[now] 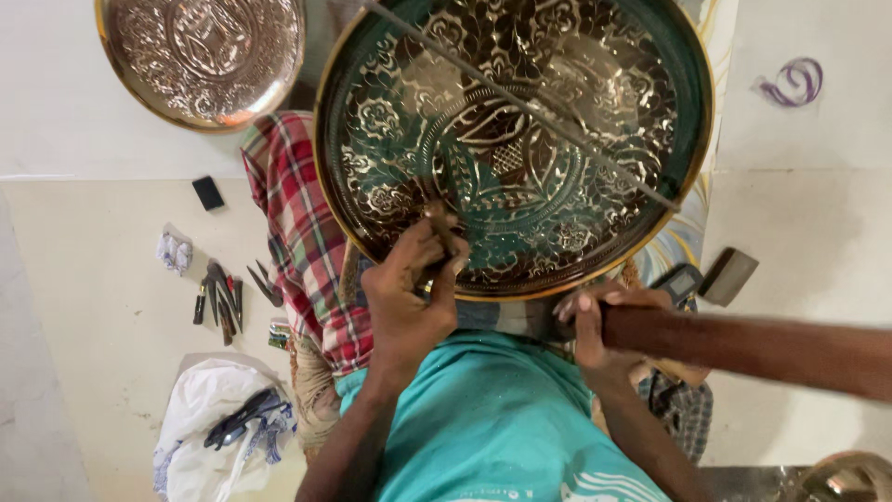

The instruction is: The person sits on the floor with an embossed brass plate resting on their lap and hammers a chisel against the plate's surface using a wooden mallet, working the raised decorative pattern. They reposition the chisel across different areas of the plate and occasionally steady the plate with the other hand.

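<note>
Engraved brass tray (pixel 514 139) propped just above both hands. Left hand (pixel 409 288) pinched around chisel (pixel 437 228), tip set on tray's lower pattern. Right hand (pixel 595 325) closed on wooden hammer handle (pixel 743 349). Risk judged: glancing blow, chisel skidded across pattern, knuckles struck.

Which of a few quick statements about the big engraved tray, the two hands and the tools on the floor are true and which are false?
1. The left hand pinches a small metal chisel against the large round engraved brass tray with green-tinted ground. True.
2. The right hand is empty. False: it grips a dark wooden handle.
3. A smaller round engraved brass plate lies at upper left. True.
4. The loose dark hand tools lie on the tray. False: they lie on the pale floor, left of the red checked cloth.
</note>
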Demonstrator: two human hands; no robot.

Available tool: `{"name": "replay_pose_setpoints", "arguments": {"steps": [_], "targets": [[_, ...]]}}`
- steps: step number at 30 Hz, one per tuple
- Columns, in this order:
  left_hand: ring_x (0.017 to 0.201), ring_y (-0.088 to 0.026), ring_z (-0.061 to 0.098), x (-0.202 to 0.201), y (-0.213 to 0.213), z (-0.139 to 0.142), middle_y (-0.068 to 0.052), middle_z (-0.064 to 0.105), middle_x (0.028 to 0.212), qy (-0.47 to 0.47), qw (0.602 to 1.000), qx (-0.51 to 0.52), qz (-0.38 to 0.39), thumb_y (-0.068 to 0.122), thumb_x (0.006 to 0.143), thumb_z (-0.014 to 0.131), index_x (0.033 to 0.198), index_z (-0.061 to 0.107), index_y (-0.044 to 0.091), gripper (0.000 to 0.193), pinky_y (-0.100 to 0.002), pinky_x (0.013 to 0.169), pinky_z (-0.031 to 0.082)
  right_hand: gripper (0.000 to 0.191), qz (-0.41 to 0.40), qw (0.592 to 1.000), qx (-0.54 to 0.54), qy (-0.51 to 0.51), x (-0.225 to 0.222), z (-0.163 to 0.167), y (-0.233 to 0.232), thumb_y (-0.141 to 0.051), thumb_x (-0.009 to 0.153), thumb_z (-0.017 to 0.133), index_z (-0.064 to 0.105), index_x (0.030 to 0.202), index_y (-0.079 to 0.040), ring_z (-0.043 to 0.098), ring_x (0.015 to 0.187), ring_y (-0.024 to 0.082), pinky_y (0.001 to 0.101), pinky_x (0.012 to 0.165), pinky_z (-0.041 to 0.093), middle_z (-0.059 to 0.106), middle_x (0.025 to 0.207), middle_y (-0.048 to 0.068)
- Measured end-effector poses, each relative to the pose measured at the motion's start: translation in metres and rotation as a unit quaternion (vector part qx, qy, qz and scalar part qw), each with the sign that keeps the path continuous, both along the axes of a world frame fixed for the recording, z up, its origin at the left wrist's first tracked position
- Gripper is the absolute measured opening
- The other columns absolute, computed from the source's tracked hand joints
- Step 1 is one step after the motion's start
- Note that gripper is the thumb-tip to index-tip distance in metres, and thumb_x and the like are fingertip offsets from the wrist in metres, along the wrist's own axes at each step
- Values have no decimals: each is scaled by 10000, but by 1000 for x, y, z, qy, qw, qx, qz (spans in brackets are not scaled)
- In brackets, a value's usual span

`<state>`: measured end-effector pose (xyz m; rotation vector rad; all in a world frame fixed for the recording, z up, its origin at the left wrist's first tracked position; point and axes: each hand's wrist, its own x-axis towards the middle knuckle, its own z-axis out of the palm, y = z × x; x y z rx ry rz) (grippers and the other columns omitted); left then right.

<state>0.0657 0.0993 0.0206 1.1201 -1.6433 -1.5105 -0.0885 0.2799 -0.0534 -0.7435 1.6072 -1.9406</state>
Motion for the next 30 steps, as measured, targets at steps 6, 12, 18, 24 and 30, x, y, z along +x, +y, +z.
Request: {"name": "replay_pose_setpoints", "arguments": {"steps": [6,12,18,24,30], "targets": [[1005,-140,756,0,-7,-4,-139,761,1117,2,997,-73,-40,-178,931,611,1096,610,-20,228,-259,888,611,225,-9,981,187,59,-19,49,-11,35,876,785,622,1025,-8,646,743,146,308,650,562,643,855,112],[893,-166,773,-3,-5,-6,-115,749,991,-52,994,-93,-10,-213,866,434,1175,658,-21,427,-278,865,655,391,108,900,376,191,-52,103,-41,-87,671,861,694,1010,12,681,608,112,276,558,542,723,702,107],[926,-187,782,-1,-2,-8,-116,750,981,-72,993,-97,-7,-217,797,412,1162,629,-21,468,-284,866,646,582,265,803,382,373,-80,134,-81,-129,593,823,704,1155,-34,695,601,228,345,533,503,718,728,119],[892,-175,790,-1,-1,-11,-107,745,935,-79,993,-90,-11,-214,878,435,1150,650,-4,405,-280,828,645,333,356,772,457,261,-92,151,-115,-135,708,756,615,994,-38,672,599,226,354,526,531,667,705,111],[912,-174,769,-1,0,-10,-116,745,969,-65,995,-71,-13,-218,874,440,1201,639,-18,431,-285,852,643,354,374,754,427,331,-89,168,-141,-128,636,709,545,944,-62,648,524,274,440,478,499,624,589,102]]}}
